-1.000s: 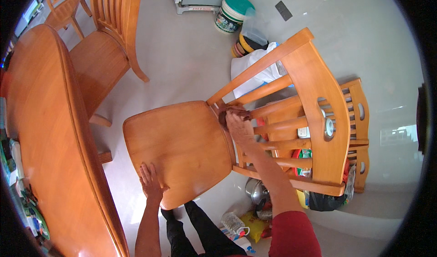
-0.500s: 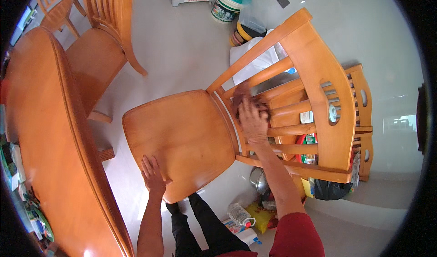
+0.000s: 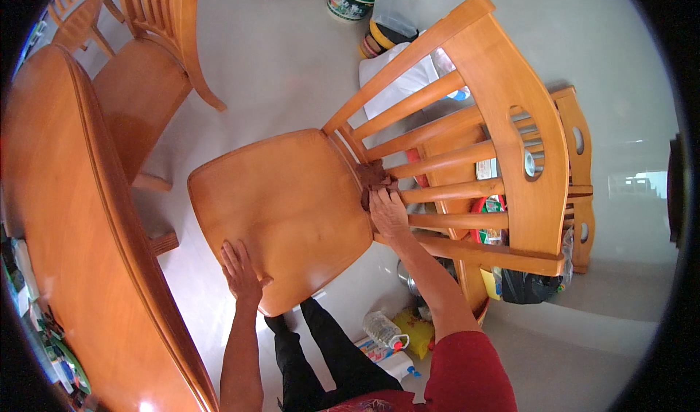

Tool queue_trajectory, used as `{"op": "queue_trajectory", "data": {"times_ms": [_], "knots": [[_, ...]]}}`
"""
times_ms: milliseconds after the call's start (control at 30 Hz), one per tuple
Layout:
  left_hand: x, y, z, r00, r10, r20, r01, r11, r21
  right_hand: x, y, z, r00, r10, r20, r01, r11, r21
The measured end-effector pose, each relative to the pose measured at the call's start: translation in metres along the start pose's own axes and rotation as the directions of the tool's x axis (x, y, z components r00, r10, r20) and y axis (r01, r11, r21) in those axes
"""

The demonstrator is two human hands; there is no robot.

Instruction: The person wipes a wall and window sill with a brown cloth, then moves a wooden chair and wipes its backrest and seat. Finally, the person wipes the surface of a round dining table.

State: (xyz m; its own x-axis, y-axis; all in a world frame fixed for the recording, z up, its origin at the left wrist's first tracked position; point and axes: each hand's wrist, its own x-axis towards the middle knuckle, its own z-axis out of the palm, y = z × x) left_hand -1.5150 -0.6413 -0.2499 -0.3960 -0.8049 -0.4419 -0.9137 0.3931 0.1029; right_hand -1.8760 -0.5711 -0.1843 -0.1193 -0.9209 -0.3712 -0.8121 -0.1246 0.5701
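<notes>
A wooden chair (image 3: 292, 193) stands before me, its seat toward the table and its slatted backrest (image 3: 503, 62) to the right. My left hand (image 3: 243, 275) rests flat on the seat's near left edge, fingers outstretched. With my right hand (image 3: 389, 213) I hold a dark brown cloth (image 3: 374, 176), pressed against the lower rail of the backrest where the slats meet it. Part of the cloth is bunched beneath my fingers, and the hand hides some of the rail.
On the left is a wooden table (image 3: 65, 215), with another chair (image 3: 142, 69) pushed up to it. Behind the backrest stand more chairs (image 3: 580, 135) holding packages. A bucket (image 3: 350, 0) sits at the back; a plastic bottle (image 3: 384, 329) lies near my legs.
My right hand and the cloth have moved down and toward me along the backrest's lower rail. My left hand stays on the seat. The whole view has shifted slightly.
</notes>
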Motion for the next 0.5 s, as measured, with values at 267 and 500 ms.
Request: {"op": "queue_trajectory", "data": {"times_ms": [267,500], "knots": [[0.002,0.004,-0.01,0.992,-0.055,0.116,0.054,0.998,0.017,-0.072,-0.073,-0.006,0.952,0.247,0.181,-0.306,0.8,0.516],[0.003,0.007,-0.015,0.996,-0.011,0.085,0.008,1.0,0.03,-0.05,-0.16,0.009,0.71,0.543,0.448,-0.682,0.374,0.629]]}}
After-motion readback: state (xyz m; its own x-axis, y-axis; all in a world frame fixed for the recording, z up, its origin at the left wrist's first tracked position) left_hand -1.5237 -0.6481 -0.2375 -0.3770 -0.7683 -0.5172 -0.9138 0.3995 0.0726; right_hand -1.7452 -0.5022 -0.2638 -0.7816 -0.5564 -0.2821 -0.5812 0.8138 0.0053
